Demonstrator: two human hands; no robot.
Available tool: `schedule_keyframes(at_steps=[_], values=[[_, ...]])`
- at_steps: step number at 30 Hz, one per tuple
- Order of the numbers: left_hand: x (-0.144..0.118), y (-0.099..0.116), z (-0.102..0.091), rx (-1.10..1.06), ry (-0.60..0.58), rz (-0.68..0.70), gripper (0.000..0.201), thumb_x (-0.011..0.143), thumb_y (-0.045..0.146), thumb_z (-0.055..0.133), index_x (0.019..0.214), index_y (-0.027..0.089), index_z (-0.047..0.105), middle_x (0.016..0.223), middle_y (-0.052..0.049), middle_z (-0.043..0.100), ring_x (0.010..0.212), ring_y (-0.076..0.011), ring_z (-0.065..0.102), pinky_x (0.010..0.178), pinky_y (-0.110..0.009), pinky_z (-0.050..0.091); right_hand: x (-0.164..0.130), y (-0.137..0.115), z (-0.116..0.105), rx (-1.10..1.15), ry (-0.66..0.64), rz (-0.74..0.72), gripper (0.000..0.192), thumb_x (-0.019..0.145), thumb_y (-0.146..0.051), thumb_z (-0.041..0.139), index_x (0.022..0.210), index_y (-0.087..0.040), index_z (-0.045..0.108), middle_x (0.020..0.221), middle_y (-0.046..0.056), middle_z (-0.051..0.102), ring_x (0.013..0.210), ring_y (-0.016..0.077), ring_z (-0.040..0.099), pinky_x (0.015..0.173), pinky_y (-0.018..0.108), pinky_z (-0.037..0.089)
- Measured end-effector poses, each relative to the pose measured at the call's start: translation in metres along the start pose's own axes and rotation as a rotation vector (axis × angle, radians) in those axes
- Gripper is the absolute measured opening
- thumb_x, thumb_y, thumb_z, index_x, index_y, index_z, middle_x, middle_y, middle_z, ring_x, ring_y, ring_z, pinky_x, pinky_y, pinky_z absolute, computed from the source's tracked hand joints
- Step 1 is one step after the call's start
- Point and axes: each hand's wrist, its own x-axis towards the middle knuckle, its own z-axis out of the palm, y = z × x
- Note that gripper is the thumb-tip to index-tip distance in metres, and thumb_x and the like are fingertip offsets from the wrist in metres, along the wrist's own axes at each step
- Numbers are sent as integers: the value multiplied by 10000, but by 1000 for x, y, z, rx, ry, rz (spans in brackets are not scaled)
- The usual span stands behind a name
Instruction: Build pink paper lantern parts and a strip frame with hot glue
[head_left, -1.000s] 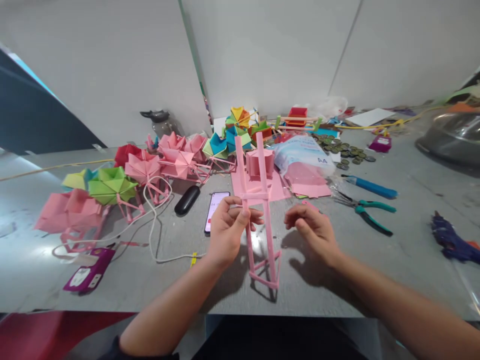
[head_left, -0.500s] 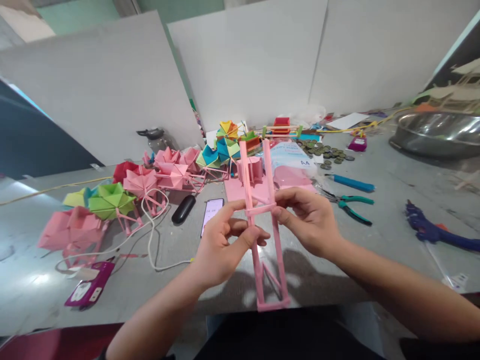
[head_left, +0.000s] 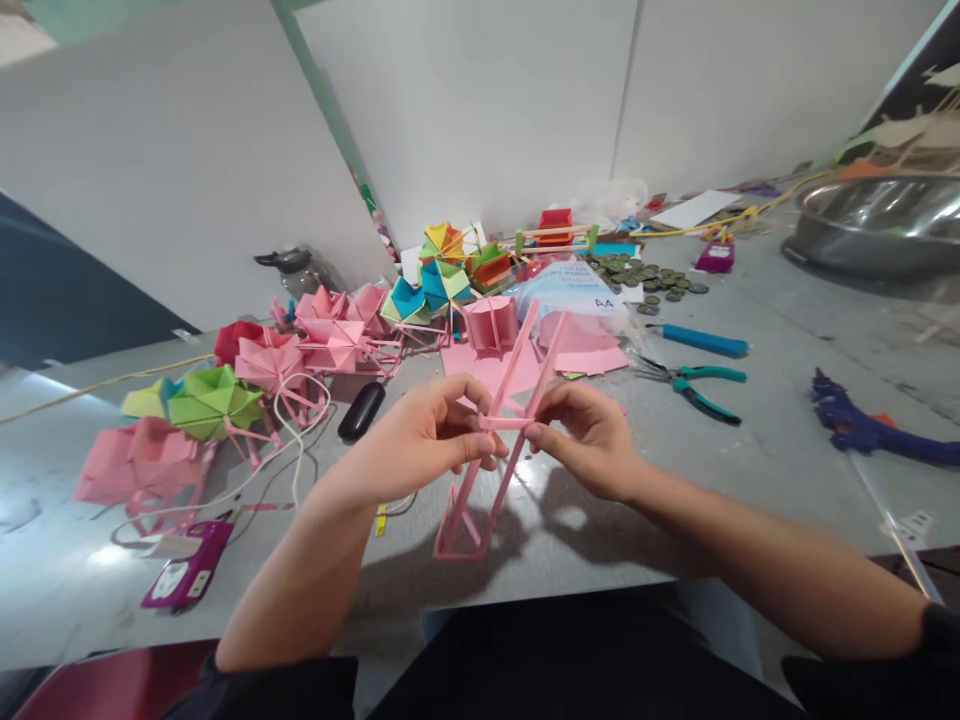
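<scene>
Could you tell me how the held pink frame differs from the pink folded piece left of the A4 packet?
The pink frame is long and open; the pink folded piece is compact with folded sides. The frame slants between the left hand and right hand; the folded piece stands untouched. Both are pink.

Pink frame (head_left: 504, 423), teal-handled pliers (head_left: 681, 381), dark-blue glue gun (head_left: 847, 426), grey table (head_left: 780, 480)

Crowded surface (head_left: 765, 310)

A dark blue glue gun (head_left: 870, 428) lies right of teal-handled pliers (head_left: 706, 400), with a blue-handled tool (head_left: 705, 340) just behind them. A metal bowl (head_left: 877, 235) stands farther back. At left lie a black case (head_left: 361, 411) and, nearer the front edge, a purple box (head_left: 191, 567).
</scene>
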Motion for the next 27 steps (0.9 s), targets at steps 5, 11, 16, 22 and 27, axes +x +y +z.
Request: schedule_keyframes(at_steps=[5,11,16,22,27], values=[[6,1,10,58,92,77,176,873,221,836,892,188,665,793,-16,741,748,-162,732,642,-230,522,7,-6,-1,-196,124,-178,140,961,-273,783,1013,-244,656,808,-16,688,654,134,649,611,295,580],[9,1,15,40,246,171,206,889,256,863,877,191,668,741,26,684,627,-102,622,602,-208,499,37,-31,0,-586,84,-588,205,919,-112,738,998,-279,649,822,-5,722,707,171,684,615,319,557],[9,3,13,-50,323,203,235,875,267,874,854,201,649,766,16,710,640,-118,649,609,-220,527,58,-51,3,-733,-83,-639,124,948,-193,748,1031,-280,718,834,10,755,703,181,706,612,323,555],[10,-3,13,-124,340,192,208,853,242,871,878,202,668,764,13,721,658,-132,679,617,-230,565,62,-52,1,-750,-129,-648,168,961,-163,768,1064,-296,769,888,9,799,739,175,746,658,308,597],[11,-3,17,-130,343,227,129,884,231,821,882,193,698,784,1,732,651,-129,675,635,-245,592,58,-53,-5,-759,-145,-625,174,965,-150,777,1086,-275,771,915,27,823,772,181,776,671,303,620]])
